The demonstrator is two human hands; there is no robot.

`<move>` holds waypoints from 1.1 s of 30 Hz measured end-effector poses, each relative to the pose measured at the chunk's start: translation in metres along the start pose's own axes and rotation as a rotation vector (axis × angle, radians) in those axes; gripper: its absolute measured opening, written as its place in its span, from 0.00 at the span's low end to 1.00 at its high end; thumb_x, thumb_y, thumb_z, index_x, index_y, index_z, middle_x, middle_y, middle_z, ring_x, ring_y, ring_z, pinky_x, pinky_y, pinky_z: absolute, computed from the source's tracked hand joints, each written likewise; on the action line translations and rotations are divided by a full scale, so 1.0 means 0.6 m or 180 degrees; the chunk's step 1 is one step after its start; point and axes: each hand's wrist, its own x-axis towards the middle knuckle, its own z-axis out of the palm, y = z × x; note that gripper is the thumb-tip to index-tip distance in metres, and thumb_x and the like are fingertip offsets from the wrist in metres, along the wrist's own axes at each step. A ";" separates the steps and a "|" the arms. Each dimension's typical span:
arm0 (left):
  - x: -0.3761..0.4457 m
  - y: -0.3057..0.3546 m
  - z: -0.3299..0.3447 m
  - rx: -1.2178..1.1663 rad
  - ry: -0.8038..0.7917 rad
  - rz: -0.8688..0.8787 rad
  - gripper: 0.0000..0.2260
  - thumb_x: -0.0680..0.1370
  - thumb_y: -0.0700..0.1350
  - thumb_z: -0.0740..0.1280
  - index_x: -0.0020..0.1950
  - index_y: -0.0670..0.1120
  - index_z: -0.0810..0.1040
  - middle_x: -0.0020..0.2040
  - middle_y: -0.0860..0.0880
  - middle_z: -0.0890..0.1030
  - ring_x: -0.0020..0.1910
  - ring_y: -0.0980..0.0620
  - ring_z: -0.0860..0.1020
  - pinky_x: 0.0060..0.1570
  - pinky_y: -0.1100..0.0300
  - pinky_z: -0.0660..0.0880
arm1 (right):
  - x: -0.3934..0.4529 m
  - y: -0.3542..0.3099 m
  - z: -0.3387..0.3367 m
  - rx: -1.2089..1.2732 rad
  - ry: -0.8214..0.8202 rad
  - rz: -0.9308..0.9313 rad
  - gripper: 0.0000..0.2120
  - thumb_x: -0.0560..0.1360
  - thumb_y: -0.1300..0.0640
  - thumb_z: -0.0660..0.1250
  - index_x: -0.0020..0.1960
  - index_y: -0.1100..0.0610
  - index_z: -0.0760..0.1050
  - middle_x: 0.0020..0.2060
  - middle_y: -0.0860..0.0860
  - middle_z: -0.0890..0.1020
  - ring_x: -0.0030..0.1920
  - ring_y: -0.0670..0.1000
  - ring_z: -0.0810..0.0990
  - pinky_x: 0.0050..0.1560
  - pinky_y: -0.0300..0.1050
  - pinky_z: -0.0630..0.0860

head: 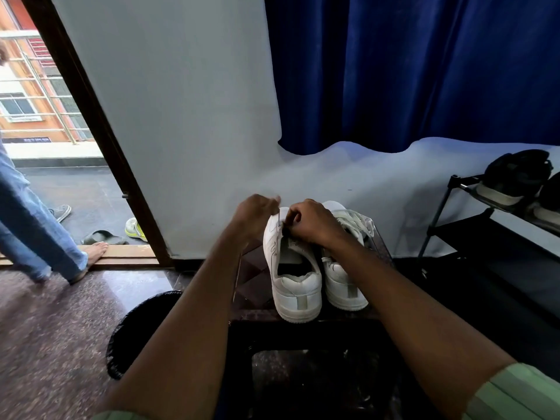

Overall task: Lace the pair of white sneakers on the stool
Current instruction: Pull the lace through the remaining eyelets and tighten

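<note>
On the dark stool (257, 286) at six o'clock, left hand (256, 212) pinches a lace (278, 218) upward while right hand (312, 221) pinches at the left white sneaker (292, 268) eyelets; keeping steady tension should help threading.

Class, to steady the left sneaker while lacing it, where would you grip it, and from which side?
Grip the left sneaker at its heel counter, coming from the near side: the heel faces the person, is free, and both hands work at the toe-end eyelets.
</note>
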 end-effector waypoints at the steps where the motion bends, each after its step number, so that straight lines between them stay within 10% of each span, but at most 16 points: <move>1: -0.005 0.004 -0.003 -0.0993 0.0157 -0.0064 0.22 0.86 0.53 0.60 0.49 0.37 0.83 0.43 0.47 0.85 0.44 0.49 0.81 0.43 0.62 0.75 | 0.001 0.001 0.000 0.0018 -0.0006 0.0001 0.05 0.69 0.50 0.77 0.39 0.45 0.80 0.48 0.52 0.82 0.48 0.53 0.81 0.51 0.46 0.77; 4: -0.008 0.004 -0.015 -0.2322 0.0688 -0.0213 0.20 0.87 0.54 0.57 0.42 0.44 0.75 0.31 0.49 0.74 0.31 0.48 0.74 0.38 0.53 0.77 | 0.001 0.002 -0.001 0.0021 -0.0021 -0.0042 0.08 0.69 0.51 0.77 0.36 0.44 0.78 0.47 0.52 0.82 0.47 0.52 0.81 0.48 0.45 0.75; 8: 0.008 -0.006 -0.005 0.0765 0.0639 0.0014 0.19 0.84 0.56 0.59 0.49 0.43 0.79 0.45 0.43 0.81 0.47 0.39 0.79 0.44 0.54 0.69 | 0.002 0.003 0.000 0.0054 -0.0022 -0.0029 0.09 0.68 0.49 0.77 0.35 0.44 0.77 0.47 0.51 0.82 0.47 0.51 0.81 0.47 0.45 0.76; 13: -0.001 -0.017 0.016 0.2103 0.0033 -0.0232 0.24 0.78 0.64 0.63 0.45 0.42 0.81 0.48 0.41 0.83 0.49 0.39 0.81 0.43 0.54 0.75 | 0.002 0.005 0.001 0.0116 -0.0011 -0.0001 0.04 0.68 0.51 0.76 0.40 0.47 0.82 0.47 0.50 0.83 0.47 0.52 0.82 0.46 0.44 0.75; 20: -0.015 0.035 -0.020 -0.2135 0.0546 -0.0299 0.22 0.85 0.53 0.60 0.34 0.46 0.75 0.29 0.48 0.77 0.29 0.50 0.75 0.42 0.53 0.78 | 0.003 0.006 0.001 0.0065 -0.0012 -0.0007 0.08 0.68 0.52 0.77 0.35 0.47 0.79 0.45 0.52 0.84 0.45 0.51 0.82 0.47 0.45 0.77; 24: -0.009 0.018 -0.010 0.0560 0.0713 -0.0064 0.20 0.83 0.56 0.61 0.36 0.45 0.70 0.35 0.45 0.76 0.39 0.40 0.77 0.37 0.53 0.66 | 0.001 0.003 0.000 0.0086 -0.0018 0.0086 0.08 0.67 0.50 0.76 0.34 0.46 0.78 0.43 0.51 0.84 0.44 0.51 0.82 0.46 0.45 0.78; 29: -0.020 0.006 0.022 0.1534 0.0135 -0.0397 0.24 0.78 0.60 0.67 0.64 0.42 0.75 0.61 0.40 0.80 0.60 0.37 0.78 0.53 0.50 0.75 | -0.001 0.003 0.001 0.0209 -0.0012 0.0134 0.04 0.66 0.51 0.76 0.40 0.47 0.82 0.45 0.50 0.84 0.44 0.50 0.82 0.43 0.43 0.74; 33: -0.012 0.011 0.025 0.1864 0.0105 -0.0270 0.17 0.77 0.59 0.67 0.47 0.44 0.80 0.51 0.42 0.82 0.51 0.39 0.80 0.44 0.55 0.71 | 0.000 0.008 0.001 0.0246 -0.0011 0.0170 0.05 0.67 0.53 0.75 0.43 0.50 0.84 0.45 0.50 0.85 0.45 0.50 0.82 0.43 0.42 0.73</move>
